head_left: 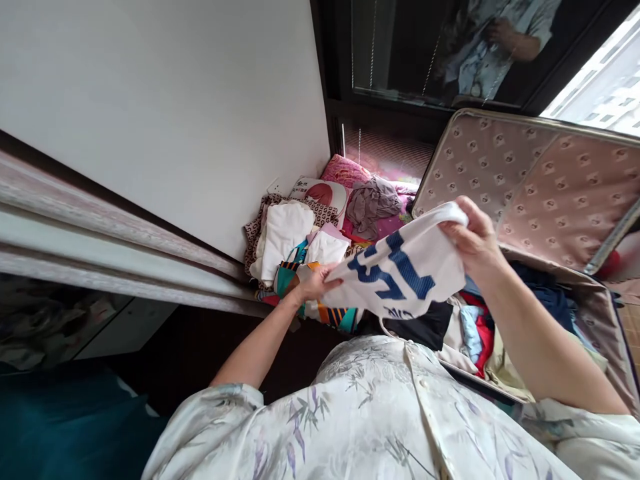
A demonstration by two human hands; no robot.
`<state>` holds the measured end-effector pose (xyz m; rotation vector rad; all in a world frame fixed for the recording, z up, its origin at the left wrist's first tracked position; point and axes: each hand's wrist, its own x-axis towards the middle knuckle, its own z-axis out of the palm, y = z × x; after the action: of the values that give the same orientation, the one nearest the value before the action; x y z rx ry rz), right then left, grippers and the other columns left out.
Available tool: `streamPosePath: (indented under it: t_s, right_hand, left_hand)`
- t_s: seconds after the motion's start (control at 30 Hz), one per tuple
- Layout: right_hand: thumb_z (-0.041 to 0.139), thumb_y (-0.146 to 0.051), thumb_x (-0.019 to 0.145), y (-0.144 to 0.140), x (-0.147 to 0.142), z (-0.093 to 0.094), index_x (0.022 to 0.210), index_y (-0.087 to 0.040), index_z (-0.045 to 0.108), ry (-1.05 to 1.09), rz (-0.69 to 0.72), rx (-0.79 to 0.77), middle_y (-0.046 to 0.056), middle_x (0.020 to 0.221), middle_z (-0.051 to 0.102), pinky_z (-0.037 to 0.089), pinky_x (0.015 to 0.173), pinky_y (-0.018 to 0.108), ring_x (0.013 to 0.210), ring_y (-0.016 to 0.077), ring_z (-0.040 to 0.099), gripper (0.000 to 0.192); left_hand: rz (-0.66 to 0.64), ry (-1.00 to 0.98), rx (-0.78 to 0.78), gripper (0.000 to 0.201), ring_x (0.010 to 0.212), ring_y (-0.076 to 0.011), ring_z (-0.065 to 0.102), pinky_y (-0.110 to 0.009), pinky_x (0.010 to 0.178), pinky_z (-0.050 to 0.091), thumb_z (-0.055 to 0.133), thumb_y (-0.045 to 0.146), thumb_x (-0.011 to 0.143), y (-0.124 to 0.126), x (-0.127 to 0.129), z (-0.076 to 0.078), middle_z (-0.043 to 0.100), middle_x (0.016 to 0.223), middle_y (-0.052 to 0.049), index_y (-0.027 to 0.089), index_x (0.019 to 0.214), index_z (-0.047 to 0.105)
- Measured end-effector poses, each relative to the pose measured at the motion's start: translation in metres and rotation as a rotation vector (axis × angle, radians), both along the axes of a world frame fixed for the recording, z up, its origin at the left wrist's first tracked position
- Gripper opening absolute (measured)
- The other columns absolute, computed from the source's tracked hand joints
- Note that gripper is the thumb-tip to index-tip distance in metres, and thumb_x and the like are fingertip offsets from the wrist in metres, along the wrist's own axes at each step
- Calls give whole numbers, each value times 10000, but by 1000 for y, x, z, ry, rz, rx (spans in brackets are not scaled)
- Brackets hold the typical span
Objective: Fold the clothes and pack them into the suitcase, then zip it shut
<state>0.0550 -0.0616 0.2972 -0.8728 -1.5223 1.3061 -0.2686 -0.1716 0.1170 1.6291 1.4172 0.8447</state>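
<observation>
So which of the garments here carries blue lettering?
The white garment stretched between the left hand and right hand; the folded white ones by the wall are plain.

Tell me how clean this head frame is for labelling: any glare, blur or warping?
Head view: daylight blows out the window at top right; the dark glass mirrors a person; straight edges bow from wide-angle warping; the white garment held by the left hand and right hand stays sharp, as does the suitcase lid.
</observation>
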Motion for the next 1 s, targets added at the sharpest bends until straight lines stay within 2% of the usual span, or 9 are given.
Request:
streamPosePath:
  t_s: [0.1, 0.17, 0.4, 0.47, 0.57, 0.7, 0.77, 0.87, 1.0]
  right_hand:
    - [895, -501, 708, 7, 39, 15, 792, -269, 532, 39, -142, 22, -57, 662, 494, 366, 461, 253, 526, 109, 417, 439]
    - [917, -487, 672, 5, 62, 20, 771, -271, 551, 55, -209, 5, -63, 637, 502, 362, 446, 252, 510, 107, 415, 437]
    - [937, -422, 634, -46, 154, 46, 806, -300, 683, 83, -488, 136, -40, 674, 572, 359, 404, 259, 503, 114, 438, 330]
    - [928, -421, 658, -67, 181, 49, 809, -296, 693, 71, -576, 153, -37, 670, 567, 359, 404, 252, 497, 106, 440, 306]
    - [934, -430, 632, -89, 214, 31, 802, -262, 662, 64, -652, 44, -42, 654, 570, 371, 412, 231, 491, 97, 460, 362]
    - [955, -493, 533, -91, 249, -16, 761, -252, 591, 20, -669, -230, -65, 605, 546, 393, 420, 226, 483, 104, 459, 493]
    - [956, -497, 517, -87, 265, -32, 736, -251, 580, 3, -707, -219, -67, 609, 532, 387, 434, 220, 506, 100, 443, 500]
    - [934, -485, 577, -91, 289, -39, 774, -271, 616, -5, -740, -130, -50, 673, 551, 415, 493, 241, 568, 116, 453, 431]
    - [887, -478, 653, -115, 321, -42, 846, -322, 666, -126, -678, -145, -7, 759, 615, 478, 579, 317, 645, 176, 521, 332]
  left_hand:
    - [158, -426, -77, 447, 764, -174, 635, -271, 687, 531, 764, 538, 780, 19, 7, 20, 706, 883, -39, 189, 1053, 708]
    - [184, -573, -67, 445, 684, -127, 581, -222, 639, 491, 863, 481, 675, 31, 13, 36, 645, 781, 9, 183, 956, 691]
    - [-9, -743, -41, 450, 560, -92, 521, -189, 518, 430, 964, 310, 531, 36, 52, 120, 608, 669, 41, 186, 826, 647]
    - [-20, -763, -56, 438, 549, -88, 527, -185, 517, 431, 963, 296, 550, 38, 70, 135, 620, 668, 44, 189, 823, 639]
    - [-39, -781, -164, 460, 566, -90, 558, -182, 536, 444, 961, 297, 555, 50, 109, 135, 643, 695, 46, 188, 861, 634]
    - [-48, -792, -346, 550, 583, -99, 576, -194, 558, 467, 978, 343, 479, 80, 165, 113, 649, 704, 39, 175, 848, 607]
    - [-56, -778, -332, 563, 595, -97, 571, -197, 574, 471, 981, 370, 473, 94, 183, 110, 648, 713, 36, 174, 839, 600]
    - [-97, -752, -195, 556, 647, -108, 580, -208, 623, 481, 970, 428, 528, 105, 194, 119, 650, 748, 29, 184, 889, 624]
    - [-179, -669, -72, 513, 695, -131, 588, -220, 651, 471, 908, 546, 653, 96, 183, 122, 645, 758, 12, 194, 925, 652]
